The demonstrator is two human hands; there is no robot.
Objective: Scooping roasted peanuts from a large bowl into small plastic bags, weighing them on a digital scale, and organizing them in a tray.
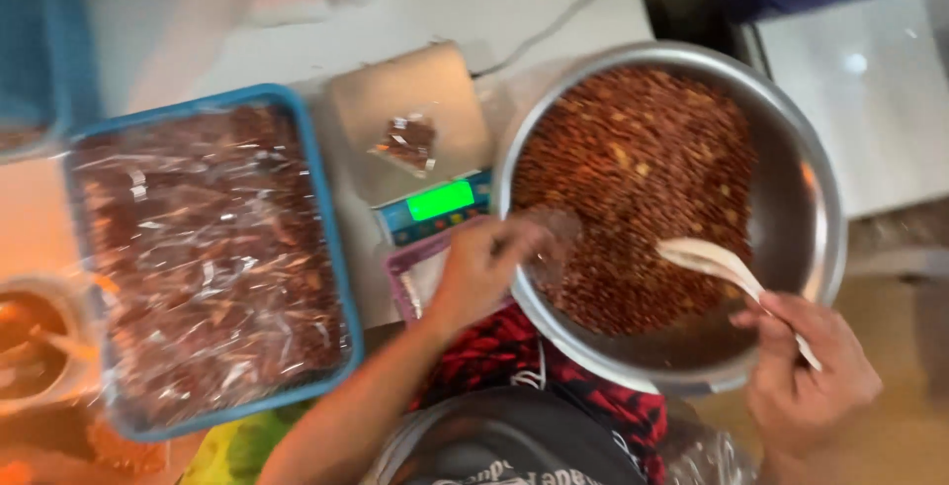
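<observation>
left hand (482, 265) pinches a small clear plastic bag (550, 244) over the big round steel bowl (813, 248) of reddish-brown snack mix; right hand (806, 371) grips a pale plastic spoon (714, 262) w/ its tip in the mix; filled packet (407, 142) sits on the digital scale (368, 99)

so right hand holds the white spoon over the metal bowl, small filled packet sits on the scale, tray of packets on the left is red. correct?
Not quite: in the head view the tray is blue, not red. The rest holds: the right hand holds the white spoon over the metal bowl, and a small filled packet sits on the scale.
</observation>
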